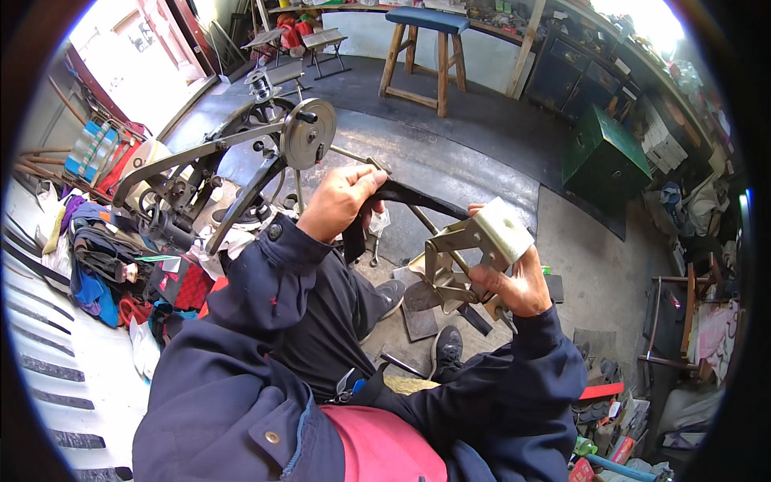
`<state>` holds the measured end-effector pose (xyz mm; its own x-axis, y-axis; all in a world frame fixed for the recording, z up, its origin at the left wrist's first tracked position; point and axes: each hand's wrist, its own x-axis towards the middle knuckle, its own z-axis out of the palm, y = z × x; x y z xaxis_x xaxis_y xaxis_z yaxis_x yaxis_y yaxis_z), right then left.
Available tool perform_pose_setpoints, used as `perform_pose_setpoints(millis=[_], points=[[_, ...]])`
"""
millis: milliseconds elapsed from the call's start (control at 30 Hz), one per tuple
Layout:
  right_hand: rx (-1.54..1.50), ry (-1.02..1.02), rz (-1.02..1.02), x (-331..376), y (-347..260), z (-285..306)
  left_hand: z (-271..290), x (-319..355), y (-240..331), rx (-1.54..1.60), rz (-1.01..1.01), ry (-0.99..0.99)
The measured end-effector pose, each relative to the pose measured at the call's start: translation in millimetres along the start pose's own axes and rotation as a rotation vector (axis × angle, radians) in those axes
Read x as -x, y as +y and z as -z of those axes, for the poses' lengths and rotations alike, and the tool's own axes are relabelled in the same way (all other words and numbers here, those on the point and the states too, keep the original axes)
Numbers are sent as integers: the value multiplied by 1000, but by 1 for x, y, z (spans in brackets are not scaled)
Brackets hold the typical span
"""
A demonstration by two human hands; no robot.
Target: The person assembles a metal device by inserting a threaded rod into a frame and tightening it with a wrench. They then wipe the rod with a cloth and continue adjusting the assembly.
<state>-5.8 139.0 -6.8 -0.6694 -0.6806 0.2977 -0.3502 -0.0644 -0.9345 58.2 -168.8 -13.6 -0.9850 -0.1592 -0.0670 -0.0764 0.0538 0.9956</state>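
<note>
Both my hands are raised in front of me over the floor. A black strap point(418, 198) is pinched between the thumb and fingers of my left hand point(341, 201), one end hanging down below it. From there the strap runs right toward a pale brassy metal bracket point(499, 233) with folding arms. My right hand point(518, 281) is wrapped round this bracket, thumb on its near side. A thin metal rod point(423, 218) passes behind the strap and meets the bracket's arms. Whether the strap is fixed to the bracket I cannot tell.
Left of my hands stands a hand-cranked machine with a grey wheel point(308, 134). Heaped bags and cloth point(104, 265) lie at left. Farther off are a blue-topped wooden stool point(426, 48) and a green box point(606, 157). Wrenches and flat dark pieces lie near my shoes point(448, 353).
</note>
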Motion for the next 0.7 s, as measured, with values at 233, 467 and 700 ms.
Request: perform_pose_setpoints(millis=[233,467,700], points=[[-115,90,-80,4,7,-2,-15,20,-81,405,129,32],[-164,130,-42,3,17,2,-37,9,-121,434,103,-77],[-218,167,-37,2,21,6,-52,-6,-126,462,1,-138]])
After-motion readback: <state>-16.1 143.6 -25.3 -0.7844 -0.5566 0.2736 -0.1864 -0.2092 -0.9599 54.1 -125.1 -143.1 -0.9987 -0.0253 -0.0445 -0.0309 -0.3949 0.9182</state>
